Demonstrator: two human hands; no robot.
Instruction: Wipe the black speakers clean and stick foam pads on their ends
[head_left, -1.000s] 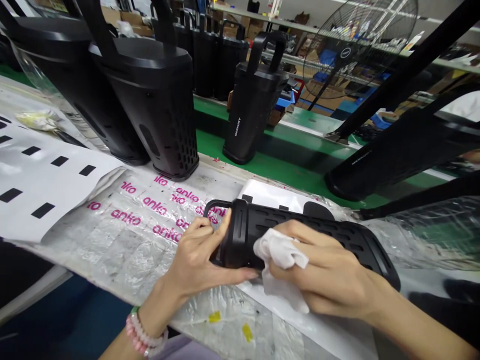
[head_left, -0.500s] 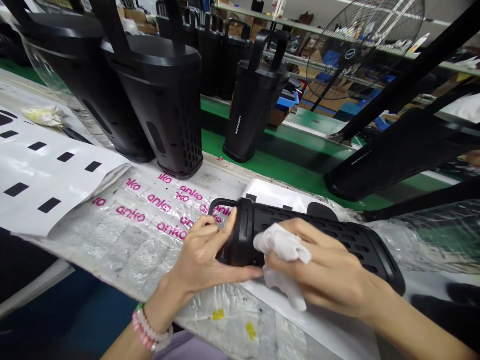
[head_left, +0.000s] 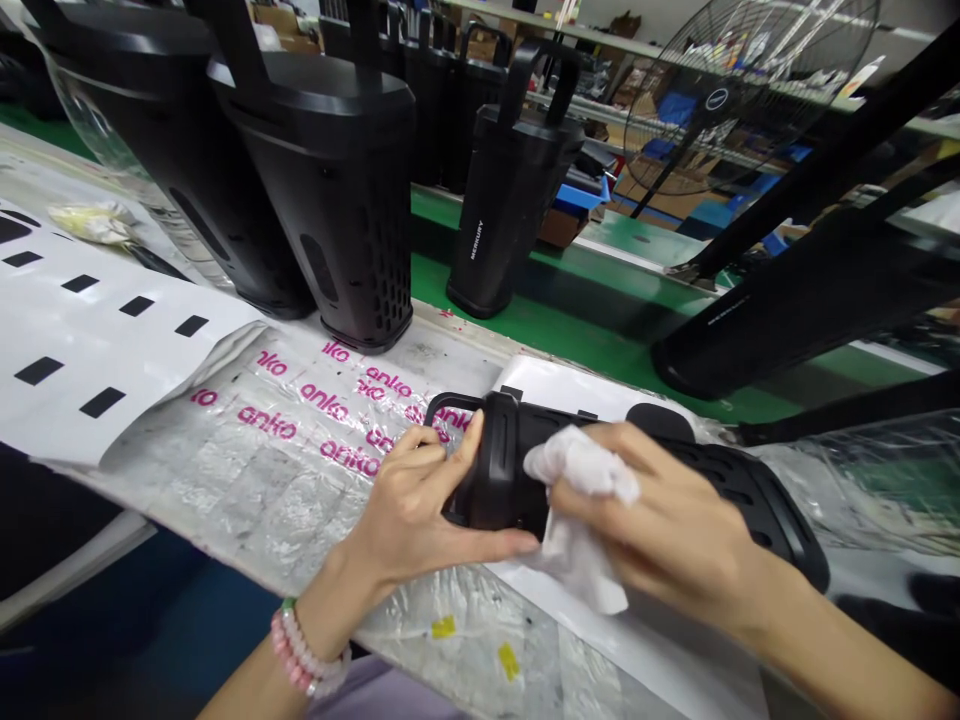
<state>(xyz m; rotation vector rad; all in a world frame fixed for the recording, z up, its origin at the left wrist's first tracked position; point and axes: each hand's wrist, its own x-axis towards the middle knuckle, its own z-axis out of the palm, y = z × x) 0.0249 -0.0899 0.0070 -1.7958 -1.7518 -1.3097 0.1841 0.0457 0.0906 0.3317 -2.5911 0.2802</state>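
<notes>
Factory workshop: matching black units (head_left: 502, 210) standing by green belt (head_left: 592, 355), cluttered shelving (head_left: 600, 40), big caged fan (head_left: 717, 99).

I watch through one head-worn camera looking forward and down, the left hand (head_left: 420, 510) near the lens below centre, the right hand (head_left: 667, 520) near at lower right. Past the green strip (head_left: 559, 330), my view reaches a fan (head_left: 716, 99), farther off at upper right.
</notes>
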